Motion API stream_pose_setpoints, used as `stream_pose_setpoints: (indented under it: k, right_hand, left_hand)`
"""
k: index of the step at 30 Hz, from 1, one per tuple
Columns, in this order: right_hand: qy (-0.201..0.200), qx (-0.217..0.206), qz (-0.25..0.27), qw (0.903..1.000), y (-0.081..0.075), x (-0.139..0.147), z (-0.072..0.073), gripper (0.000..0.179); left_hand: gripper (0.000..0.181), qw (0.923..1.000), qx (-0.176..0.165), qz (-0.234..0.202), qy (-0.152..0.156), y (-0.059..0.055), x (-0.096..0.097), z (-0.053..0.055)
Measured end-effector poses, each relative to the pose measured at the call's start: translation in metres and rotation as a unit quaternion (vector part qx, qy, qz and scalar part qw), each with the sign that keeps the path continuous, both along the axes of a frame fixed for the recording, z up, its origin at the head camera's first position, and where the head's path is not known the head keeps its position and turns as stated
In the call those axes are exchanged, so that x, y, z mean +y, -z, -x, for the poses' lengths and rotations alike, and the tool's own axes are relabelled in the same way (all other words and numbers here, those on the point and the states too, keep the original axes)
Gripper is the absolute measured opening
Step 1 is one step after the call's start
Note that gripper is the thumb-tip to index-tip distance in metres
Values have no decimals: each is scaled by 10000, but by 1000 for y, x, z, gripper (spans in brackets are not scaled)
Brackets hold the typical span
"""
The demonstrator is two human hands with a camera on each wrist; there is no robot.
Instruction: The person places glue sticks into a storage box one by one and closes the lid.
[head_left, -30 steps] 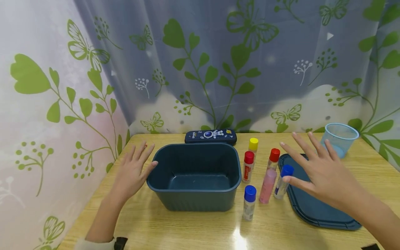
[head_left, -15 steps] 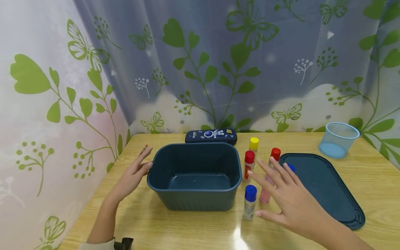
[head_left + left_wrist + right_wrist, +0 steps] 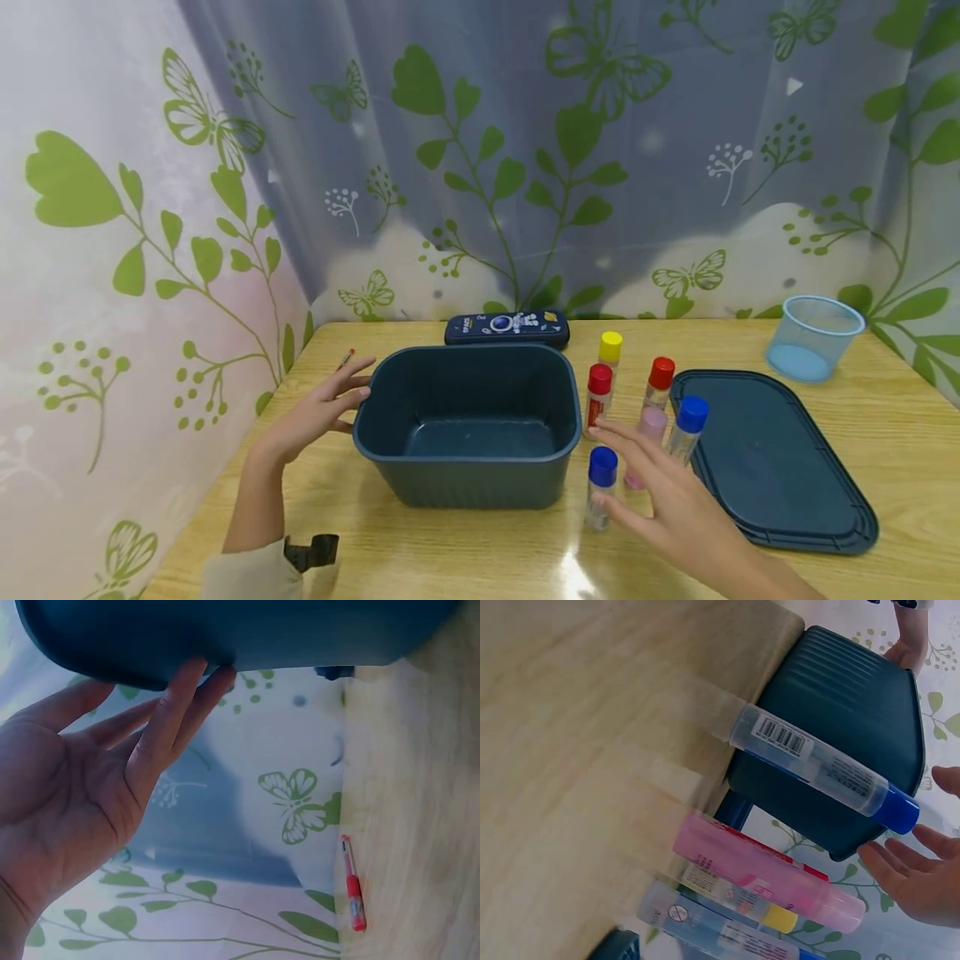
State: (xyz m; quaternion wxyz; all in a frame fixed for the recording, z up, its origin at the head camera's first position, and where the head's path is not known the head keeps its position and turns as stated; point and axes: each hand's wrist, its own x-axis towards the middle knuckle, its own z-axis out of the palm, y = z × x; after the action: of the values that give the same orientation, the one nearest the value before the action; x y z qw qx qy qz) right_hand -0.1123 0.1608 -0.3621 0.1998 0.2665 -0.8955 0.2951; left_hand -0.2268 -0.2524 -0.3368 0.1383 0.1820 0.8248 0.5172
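A dark teal bin (image 3: 480, 483) stands on the table. My left hand (image 3: 315, 412) is at its left side, fingertips touching the rim and wall; in the left wrist view the fingers look fairly straight. To the bin's right stand several glue sticks, upright. My right hand (image 3: 678, 504) hovers with fingers apart around the nearest blue-capped glue stick (image 3: 602, 468); whether it touches the stick I cannot tell. Behind are a red-capped glue stick (image 3: 598, 382), a yellow-capped one (image 3: 611, 347), another red-capped one (image 3: 661, 375), a pink one (image 3: 652, 425) and a second blue-capped one (image 3: 692, 415).
A flat teal lid (image 3: 780, 458) lies at the right, with a clear blue cup (image 3: 813, 337) behind it. At the back sits a dark space-print pencil case (image 3: 506, 327). A red pen (image 3: 354, 892) lies left of the bin. Patterned curtains border the table.
My right hand has come left and down from over the lid to the nearest blue-capped glue stick. My left hand has turned in against the bin's left side.
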Motion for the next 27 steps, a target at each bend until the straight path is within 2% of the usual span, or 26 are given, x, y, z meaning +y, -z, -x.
stream_pose_setpoints:
  k: [6,9,12,20,27]
  right_hand:
    - [72,-484,569,9972,4,-2,3,44]
    - [-22,-808,919,9925,4,-3,5,39]
    - [-81,-934,1111,9894,4,-4,7,36]
    - [-187,-638,1144,9912,5,-6,11,33]
    - [-44,-722,1030,9920,1,-4,9,31]
  left_hand:
    - [57,9996,-258,-91,83,-4,0,0]
    - [57,9994,-332,-114,75,-6,1,0]
    - [57,9992,-384,-119,18,-7,2,-2]
    - [54,9993,-342,1,-142,-11,3,-8]
    - [53,9991,-320,76,-253,-13,9,-10]
